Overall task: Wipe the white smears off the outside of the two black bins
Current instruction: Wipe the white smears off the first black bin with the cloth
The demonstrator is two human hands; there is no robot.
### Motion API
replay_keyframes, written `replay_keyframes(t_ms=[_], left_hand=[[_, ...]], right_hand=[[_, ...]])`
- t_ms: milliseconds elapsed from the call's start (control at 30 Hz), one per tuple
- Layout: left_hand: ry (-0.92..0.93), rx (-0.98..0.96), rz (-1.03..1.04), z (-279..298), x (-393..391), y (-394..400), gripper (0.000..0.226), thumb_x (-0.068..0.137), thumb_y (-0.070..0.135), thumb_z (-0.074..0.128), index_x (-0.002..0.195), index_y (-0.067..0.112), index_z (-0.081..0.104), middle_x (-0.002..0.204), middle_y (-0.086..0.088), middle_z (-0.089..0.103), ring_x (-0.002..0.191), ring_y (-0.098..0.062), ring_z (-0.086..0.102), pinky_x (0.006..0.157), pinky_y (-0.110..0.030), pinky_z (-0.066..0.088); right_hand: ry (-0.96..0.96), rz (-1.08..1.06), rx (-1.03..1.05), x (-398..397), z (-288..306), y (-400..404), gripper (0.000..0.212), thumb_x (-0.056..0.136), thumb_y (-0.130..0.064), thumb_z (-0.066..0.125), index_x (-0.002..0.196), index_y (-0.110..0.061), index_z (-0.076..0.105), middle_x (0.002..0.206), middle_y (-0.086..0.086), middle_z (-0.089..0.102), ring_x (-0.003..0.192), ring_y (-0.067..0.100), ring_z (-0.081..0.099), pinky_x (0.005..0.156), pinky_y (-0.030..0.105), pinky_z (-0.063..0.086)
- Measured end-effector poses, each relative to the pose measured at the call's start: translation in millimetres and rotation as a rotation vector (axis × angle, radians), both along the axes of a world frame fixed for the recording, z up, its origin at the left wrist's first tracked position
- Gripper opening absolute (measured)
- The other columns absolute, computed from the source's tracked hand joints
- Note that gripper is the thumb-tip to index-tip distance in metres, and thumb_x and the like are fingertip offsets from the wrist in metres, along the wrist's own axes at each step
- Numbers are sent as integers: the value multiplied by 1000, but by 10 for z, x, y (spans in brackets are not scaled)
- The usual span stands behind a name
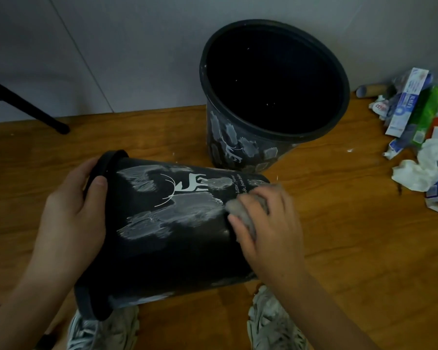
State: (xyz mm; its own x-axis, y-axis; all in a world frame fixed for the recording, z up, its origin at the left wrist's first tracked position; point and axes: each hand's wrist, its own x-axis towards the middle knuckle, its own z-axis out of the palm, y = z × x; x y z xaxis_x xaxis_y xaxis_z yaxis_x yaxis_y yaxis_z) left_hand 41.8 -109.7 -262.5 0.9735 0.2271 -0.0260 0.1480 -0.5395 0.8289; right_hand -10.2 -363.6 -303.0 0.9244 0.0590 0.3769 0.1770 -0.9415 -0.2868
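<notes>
A black bin lies on its side in front of me, its rim to the left and its base to the right. White smears cover its upper wall around a white deer print. My left hand grips the rim, thumb on the outside. My right hand presses a grey cloth against the wall near the base. The second black bin stands upright behind, against the wall, with white smears on its lower front.
The floor is brown wood. A heap of litter, with cartons, crumpled paper and a cardboard tube, lies at the right. A black furniture leg slants down at the far left. My two shoes show below the lying bin.
</notes>
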Motion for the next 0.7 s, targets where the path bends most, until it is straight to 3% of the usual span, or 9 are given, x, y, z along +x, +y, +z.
replay_keyframes(t_ms=[100,167,267,400,500,633,700], left_hand=[[-1,10,14,45,-5,-47,35,102,20,41,135,19,51,109,13,55,94,6,48,70,-4,38],[-7,23,10,80,-17,-51,35,102,17,41,135,16,51,109,12,55,88,11,45,67,5,35],[10,12,-11,120,-17,-59,34,102,16,40,134,16,52,102,15,59,78,14,50,64,8,32],[19,-41,20,152,-14,-113,35,101,14,41,135,13,51,90,29,46,71,35,43,59,9,31],[19,-55,18,147,-34,-118,35,102,12,40,135,12,50,89,29,45,69,36,42,58,10,30],[4,-54,5,140,-44,-111,35,102,11,40,135,14,51,92,30,47,73,35,43,62,10,30],[-7,-54,20,105,-53,-90,35,102,14,41,136,16,49,100,22,55,76,25,48,65,8,32]], right_hand=[[-42,151,-42,-220,-84,-42,33,101,-44,42,115,-17,55,118,8,53,115,27,49,101,40,40],[-30,58,-12,-217,-98,-156,34,100,-44,41,113,-16,56,118,6,49,112,25,48,96,41,43],[9,-134,31,-31,-42,-160,35,98,-39,44,111,-12,62,114,7,51,106,24,49,86,43,49],[-44,24,-9,-113,-65,-4,44,103,-40,36,113,-7,64,116,13,58,113,29,51,95,45,47],[-56,80,-11,-234,-110,-84,39,103,-38,40,117,-8,61,119,11,54,116,27,49,101,38,42],[14,-186,38,31,-23,-106,38,97,-37,44,115,-10,63,116,7,53,108,16,44,85,27,40],[23,-166,15,118,22,-18,37,98,-38,42,115,-12,61,116,4,51,107,18,44,86,29,41]])
